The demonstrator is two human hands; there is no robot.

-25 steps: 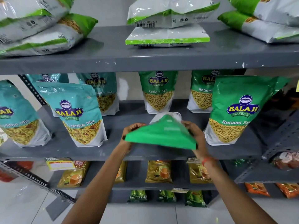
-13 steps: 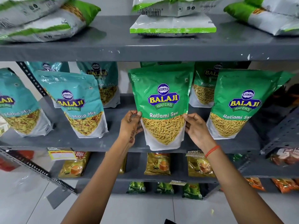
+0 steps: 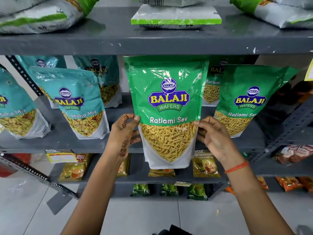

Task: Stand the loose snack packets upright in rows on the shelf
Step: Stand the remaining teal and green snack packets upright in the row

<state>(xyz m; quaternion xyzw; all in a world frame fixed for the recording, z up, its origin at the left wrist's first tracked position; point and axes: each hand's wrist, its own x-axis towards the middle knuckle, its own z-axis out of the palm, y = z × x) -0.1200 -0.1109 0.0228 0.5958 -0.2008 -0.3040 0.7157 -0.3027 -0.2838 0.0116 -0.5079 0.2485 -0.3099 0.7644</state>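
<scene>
Sev packet (image 3: 166,106) hangs upright between both hands, long axis vertical, its base lower than the shelf's (image 3: 71,145) front edge. Left hand (image 3: 124,133) and right hand (image 3: 214,138) pinch its side edges equally; it must go up and back.

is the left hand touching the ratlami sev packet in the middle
Touching. The head view shows the left hand with its fingertips pressed on the edge of the Ratlami Sev packet.

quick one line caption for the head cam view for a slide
Both hands, left hand and right hand, hold a green Ratlami Sev packet upright at the middle shelf.
</scene>
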